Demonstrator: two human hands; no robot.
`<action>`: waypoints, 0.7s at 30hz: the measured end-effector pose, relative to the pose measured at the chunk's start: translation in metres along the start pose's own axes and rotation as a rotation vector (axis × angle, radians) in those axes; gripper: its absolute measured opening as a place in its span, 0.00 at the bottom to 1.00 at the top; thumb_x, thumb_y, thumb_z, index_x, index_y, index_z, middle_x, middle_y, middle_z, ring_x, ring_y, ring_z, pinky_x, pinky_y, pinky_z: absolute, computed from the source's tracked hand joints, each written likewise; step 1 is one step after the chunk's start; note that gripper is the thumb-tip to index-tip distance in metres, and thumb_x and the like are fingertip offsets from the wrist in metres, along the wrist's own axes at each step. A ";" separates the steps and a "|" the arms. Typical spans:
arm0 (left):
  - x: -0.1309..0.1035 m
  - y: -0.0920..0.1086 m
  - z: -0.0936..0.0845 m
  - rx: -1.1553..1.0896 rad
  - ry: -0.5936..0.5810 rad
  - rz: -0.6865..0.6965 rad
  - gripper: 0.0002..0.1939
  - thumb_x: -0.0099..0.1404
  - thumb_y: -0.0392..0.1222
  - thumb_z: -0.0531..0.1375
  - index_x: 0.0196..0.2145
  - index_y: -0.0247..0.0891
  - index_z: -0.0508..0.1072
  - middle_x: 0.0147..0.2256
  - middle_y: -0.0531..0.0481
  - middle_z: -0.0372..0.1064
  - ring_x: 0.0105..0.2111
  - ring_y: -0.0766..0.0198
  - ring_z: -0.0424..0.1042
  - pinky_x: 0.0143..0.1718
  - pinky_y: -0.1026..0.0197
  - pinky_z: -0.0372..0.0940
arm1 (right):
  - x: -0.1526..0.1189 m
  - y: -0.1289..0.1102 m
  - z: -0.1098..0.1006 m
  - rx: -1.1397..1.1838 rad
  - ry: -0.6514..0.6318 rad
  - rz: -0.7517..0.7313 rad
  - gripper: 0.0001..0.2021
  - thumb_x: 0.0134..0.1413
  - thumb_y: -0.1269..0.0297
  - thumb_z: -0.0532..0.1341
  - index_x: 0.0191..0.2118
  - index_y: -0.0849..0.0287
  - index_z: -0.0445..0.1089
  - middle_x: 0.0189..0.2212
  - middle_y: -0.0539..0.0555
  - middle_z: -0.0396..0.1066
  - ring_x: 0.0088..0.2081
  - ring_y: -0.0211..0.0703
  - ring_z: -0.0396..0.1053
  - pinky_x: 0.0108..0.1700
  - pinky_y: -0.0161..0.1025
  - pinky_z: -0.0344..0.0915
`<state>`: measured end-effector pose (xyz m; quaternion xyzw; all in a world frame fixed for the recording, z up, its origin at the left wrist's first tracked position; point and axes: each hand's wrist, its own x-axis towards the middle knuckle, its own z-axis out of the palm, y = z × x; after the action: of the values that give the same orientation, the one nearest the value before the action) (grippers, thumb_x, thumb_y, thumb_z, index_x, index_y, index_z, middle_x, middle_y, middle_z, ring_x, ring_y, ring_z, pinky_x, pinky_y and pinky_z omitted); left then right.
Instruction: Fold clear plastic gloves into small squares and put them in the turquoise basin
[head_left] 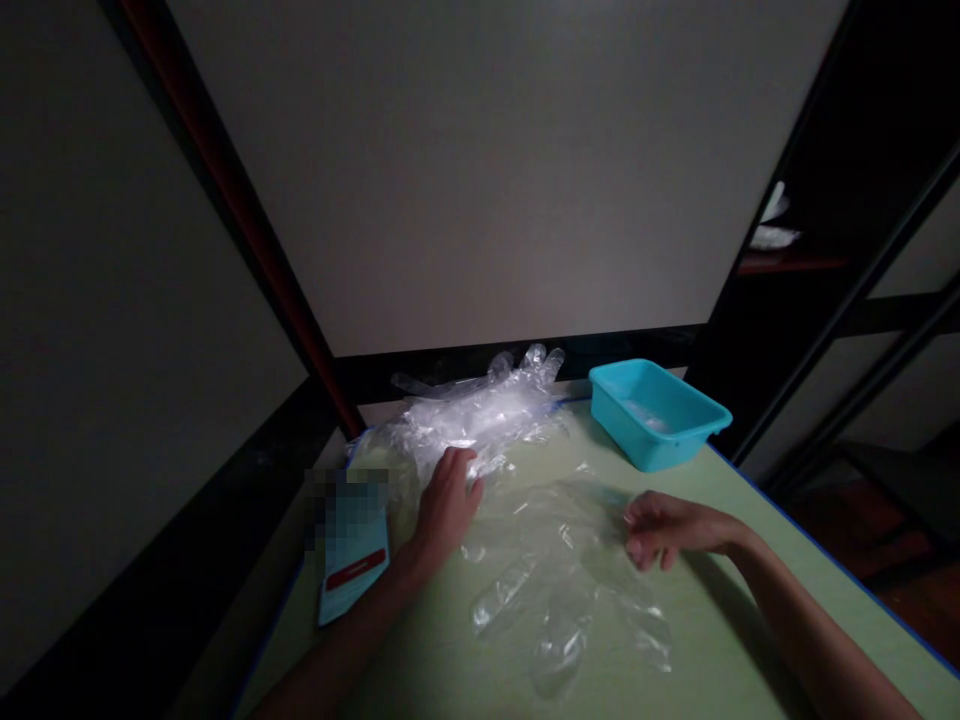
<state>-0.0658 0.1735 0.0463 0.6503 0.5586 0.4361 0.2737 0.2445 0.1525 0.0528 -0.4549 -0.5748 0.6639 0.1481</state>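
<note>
A clear plastic disposable glove (pixel 562 570) lies spread on the table, its fingers pointing toward me. My right hand (pixel 664 530) is at its right edge, fingers loosely curled and a little apart; whether they touch the film is hard to see. My left hand (pixel 450 505) is open at the front edge of a heap of clear plastic gloves (pixel 480 405), its fingertips over or touching the nearest film. Nothing shows gripped in either hand.
A turquoise plastic basin (pixel 660 425) stands at the back right, with some clear film inside. To the left lies a phone-like flat object (pixel 352 560), partly blurred out. The pale green table (pixel 720 620) has blue edging. A light panel (pixel 517 180) rises behind it.
</note>
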 end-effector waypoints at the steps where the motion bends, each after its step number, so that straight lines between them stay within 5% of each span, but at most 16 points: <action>1: -0.004 0.007 0.001 0.028 0.000 0.041 0.13 0.49 0.29 0.55 0.34 0.41 0.64 0.39 0.51 0.62 0.44 0.60 0.62 0.45 0.57 0.59 | -0.007 -0.001 -0.003 -0.079 -0.079 0.031 0.14 0.37 0.60 0.66 0.28 0.63 0.63 0.24 0.53 0.72 0.25 0.40 0.71 0.21 0.29 0.63; 4: -0.026 0.026 0.013 0.218 -0.166 0.271 0.12 0.53 0.29 0.53 0.36 0.39 0.66 0.41 0.48 0.63 0.46 0.60 0.62 0.49 0.57 0.56 | -0.023 -0.003 -0.015 -0.189 -0.076 0.044 0.15 0.42 0.56 0.63 0.28 0.59 0.57 0.23 0.52 0.71 0.26 0.38 0.71 0.22 0.29 0.62; 6: -0.045 0.031 0.025 0.345 -0.343 0.328 0.14 0.58 0.34 0.52 0.43 0.37 0.65 0.49 0.45 0.61 0.50 0.60 0.59 0.52 0.58 0.54 | -0.027 -0.004 -0.023 -0.229 0.091 -0.034 0.17 0.44 0.54 0.61 0.25 0.58 0.53 0.19 0.50 0.69 0.22 0.36 0.69 0.21 0.29 0.61; 9: -0.066 0.029 0.040 0.558 -0.564 0.385 0.25 0.61 0.45 0.52 0.55 0.34 0.54 0.59 0.41 0.44 0.59 0.56 0.43 0.56 0.55 0.46 | -0.022 -0.007 -0.030 -0.281 0.435 -0.252 0.18 0.45 0.52 0.59 0.21 0.57 0.51 0.14 0.47 0.64 0.16 0.33 0.64 0.18 0.29 0.57; 13: -0.074 0.030 0.041 0.640 -0.717 0.542 0.35 0.59 0.55 0.52 0.59 0.37 0.46 0.61 0.42 0.31 0.60 0.54 0.30 0.58 0.50 0.38 | -0.002 -0.011 -0.010 -0.335 0.718 -0.480 0.13 0.50 0.53 0.55 0.26 0.58 0.57 0.20 0.51 0.68 0.21 0.38 0.67 0.22 0.34 0.63; 15: -0.072 0.035 0.039 0.595 -0.772 0.613 0.37 0.57 0.57 0.53 0.58 0.38 0.46 0.61 0.42 0.31 0.60 0.53 0.31 0.57 0.51 0.39 | 0.010 -0.011 0.011 -0.440 0.747 -0.533 0.11 0.54 0.56 0.52 0.34 0.59 0.62 0.29 0.56 0.70 0.30 0.43 0.70 0.28 0.38 0.67; 17: -0.068 0.038 0.037 0.550 -0.767 0.630 0.35 0.58 0.56 0.52 0.58 0.37 0.47 0.61 0.43 0.34 0.60 0.55 0.35 0.57 0.52 0.42 | 0.022 -0.008 0.033 -0.600 0.646 -0.569 0.13 0.56 0.60 0.49 0.42 0.60 0.64 0.41 0.60 0.69 0.40 0.47 0.68 0.41 0.44 0.66; 21: -0.059 0.027 0.039 0.585 -0.554 0.487 0.27 0.64 0.45 0.46 0.58 0.32 0.48 0.60 0.41 0.41 0.59 0.59 0.41 0.57 0.54 0.45 | 0.041 0.000 0.067 -0.868 0.458 -0.628 0.22 0.57 0.66 0.46 0.57 0.63 0.51 0.55 0.61 0.55 0.55 0.46 0.54 0.55 0.47 0.54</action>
<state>-0.0180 0.1152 0.0356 0.9042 0.3950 0.1222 0.1075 0.1704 0.1399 0.0299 -0.4138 -0.8548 0.1767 0.2584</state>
